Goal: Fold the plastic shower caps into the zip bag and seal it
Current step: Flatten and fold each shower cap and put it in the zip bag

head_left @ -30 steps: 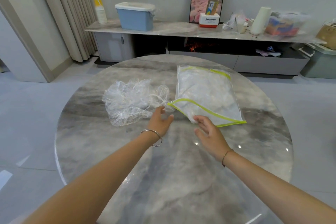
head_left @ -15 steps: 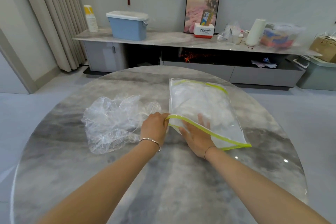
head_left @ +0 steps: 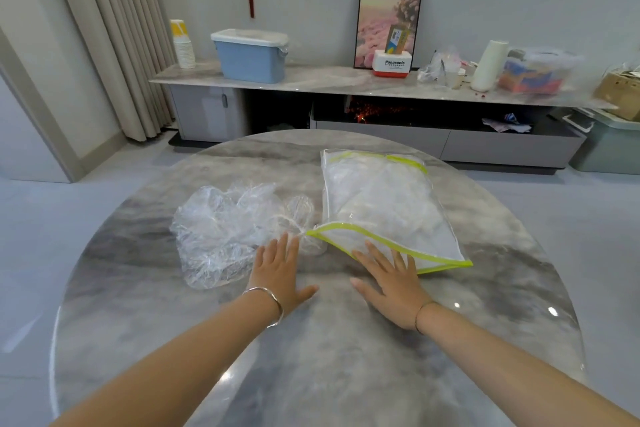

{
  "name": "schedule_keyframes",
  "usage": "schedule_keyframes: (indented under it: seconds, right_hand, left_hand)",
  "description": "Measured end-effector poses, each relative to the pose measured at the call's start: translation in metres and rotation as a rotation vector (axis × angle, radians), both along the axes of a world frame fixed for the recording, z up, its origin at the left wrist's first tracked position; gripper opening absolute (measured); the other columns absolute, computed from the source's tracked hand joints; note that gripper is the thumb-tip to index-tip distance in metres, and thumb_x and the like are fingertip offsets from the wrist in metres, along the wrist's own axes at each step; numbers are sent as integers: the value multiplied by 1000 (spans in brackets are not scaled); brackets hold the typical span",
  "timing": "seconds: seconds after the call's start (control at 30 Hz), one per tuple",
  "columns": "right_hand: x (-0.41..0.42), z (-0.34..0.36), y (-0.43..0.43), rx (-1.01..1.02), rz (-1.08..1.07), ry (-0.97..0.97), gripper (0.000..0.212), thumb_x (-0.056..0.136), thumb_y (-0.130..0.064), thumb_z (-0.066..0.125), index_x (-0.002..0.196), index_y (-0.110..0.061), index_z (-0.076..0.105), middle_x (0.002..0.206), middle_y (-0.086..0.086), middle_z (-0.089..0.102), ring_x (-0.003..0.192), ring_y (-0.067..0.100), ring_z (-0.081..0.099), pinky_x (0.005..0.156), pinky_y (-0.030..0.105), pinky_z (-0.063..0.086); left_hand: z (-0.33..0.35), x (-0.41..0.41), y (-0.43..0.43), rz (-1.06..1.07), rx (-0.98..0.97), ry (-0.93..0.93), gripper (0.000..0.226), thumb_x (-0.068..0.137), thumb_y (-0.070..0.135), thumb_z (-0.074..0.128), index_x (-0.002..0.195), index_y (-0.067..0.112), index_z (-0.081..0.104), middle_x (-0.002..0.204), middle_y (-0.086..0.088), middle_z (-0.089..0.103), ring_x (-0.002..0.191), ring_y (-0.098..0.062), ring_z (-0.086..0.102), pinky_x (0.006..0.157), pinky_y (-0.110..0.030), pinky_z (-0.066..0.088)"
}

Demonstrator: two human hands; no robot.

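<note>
Risk — left hand [head_left: 277,274] & right hand [head_left: 391,284] flat, fingers spread, gripping nothing, so crumpled clear plastic shower caps [head_left: 225,232] may snag on the unheld green-edged clear zip bag [head_left: 381,211].

The table [head_left: 346,374] looks like grey stone, smooth and very shiny (small lights glint on it). The caps [head_left: 221,232] are thin clear plastic, all crinkly. The bag [head_left: 381,204] is clear plastic too, but smoother, with a yellow-green strip along its edges. What is inside it looks white and cloudy. The bangle [head_left: 273,305] is shiny silver metal. Far back, the box [head_left: 251,59] is blue plastic, a bit matt, with a white lid. The curtain [head_left: 114,45] is soft beige cloth. The roll [head_left: 488,64] looks like white paper.
</note>
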State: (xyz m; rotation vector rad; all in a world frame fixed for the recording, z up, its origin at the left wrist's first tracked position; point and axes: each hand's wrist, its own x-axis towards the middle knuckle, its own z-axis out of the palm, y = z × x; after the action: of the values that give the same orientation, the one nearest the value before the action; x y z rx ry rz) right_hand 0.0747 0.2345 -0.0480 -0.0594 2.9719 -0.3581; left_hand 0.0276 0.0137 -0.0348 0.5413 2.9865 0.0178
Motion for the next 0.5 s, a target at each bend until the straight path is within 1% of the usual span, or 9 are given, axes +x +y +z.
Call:
schedule_keyframes:
  seconds: [0.07, 0.17, 0.2, 0.27, 0.3, 0.37, 0.4, 0.47, 0.5]
  right_hand:
    - [17, 1, 2, 8, 28, -21, 112, 42, -91, -24, 144, -48, -6, 154, -17, -19, 142, 23, -22, 114, 47, -13]
    - [38, 8, 2, 13, 90, -16, 108, 48, -91, -20, 145, -46, -6, 153, -19, -20, 141, 18, -25, 113, 43, -15]
    - [43, 11, 2, 17, 114, -22, 107, 49, -91, -19, 145, -46, -4, 152, -20, -20, 141, 16, -25, 114, 42, -15]
    - [55, 19, -2, 46, 179, -22, 110, 51, -90, -18, 147, -42, 2, 148, -22, -22, 141, 13, -23, 113, 38, -15]
    - [60, 23, -4, 65, 209, -19, 108, 53, -88, -17, 148, -40, 4, 146, -22, -22, 141, 11, -23, 113, 36, -17]
    - [73, 31, -10, 79, 252, -14, 100, 60, -83, -9, 148, -39, 6, 149, -21, -20, 141, 9, -22, 111, 32, -19]
    - [78, 34, -13, 76, 264, -15, 97, 61, -81, -6, 148, -39, 7, 151, -20, -18, 141, 9, -21, 111, 31, -19]
    - [88, 38, -20, 67, 276, -29, 96, 61, -80, -2, 148, -39, 7, 154, -17, -13, 143, 10, -18, 110, 29, -18]
    - [93, 39, -22, 59, 279, -36, 96, 61, -79, -1, 148, -39, 7, 155, -16, -12, 143, 9, -16, 110, 29, -17]
  left_hand:
    - [-3, 11, -11, 36, -82, -52, 91, 89, 66, 30, 149, 11, -11, 158, -6, -9, 146, -26, -4, 118, -41, -3]
    - [-1, 28, -26, -26, -115, -105, 78, 92, 62, 28, 150, 14, 6, 158, -2, 7, 145, -24, 5, 118, -39, 0]
    - [0, 34, -29, -59, -118, -123, 78, 90, 64, 24, 149, 15, 13, 157, -1, 13, 144, -23, 10, 117, -37, 3]
    - [4, 50, -33, -120, -98, -123, 88, 77, 72, 10, 144, 17, 26, 150, -1, 27, 139, -21, 22, 115, -33, 10]
    - [7, 57, -34, -147, -85, -118, 85, 77, 71, 10, 141, 19, 31, 146, 0, 34, 136, -20, 27, 113, -31, 14]
    - [15, 70, -36, -198, -39, -106, 59, 92, 58, 30, 137, 20, 37, 137, 2, 42, 129, -18, 34, 108, -28, 22]
    - [19, 74, -37, -215, -6, -87, 51, 94, 52, 37, 135, 22, 38, 134, 3, 45, 127, -17, 37, 106, -27, 24]
    - [27, 80, -42, -207, 35, -22, 46, 95, 46, 42, 134, 23, 38, 132, 3, 44, 123, -16, 39, 102, -26, 28]
    - [28, 81, -44, -181, 35, 6, 48, 94, 45, 43, 135, 22, 36, 134, 2, 41, 124, -17, 38, 103, -26, 29]
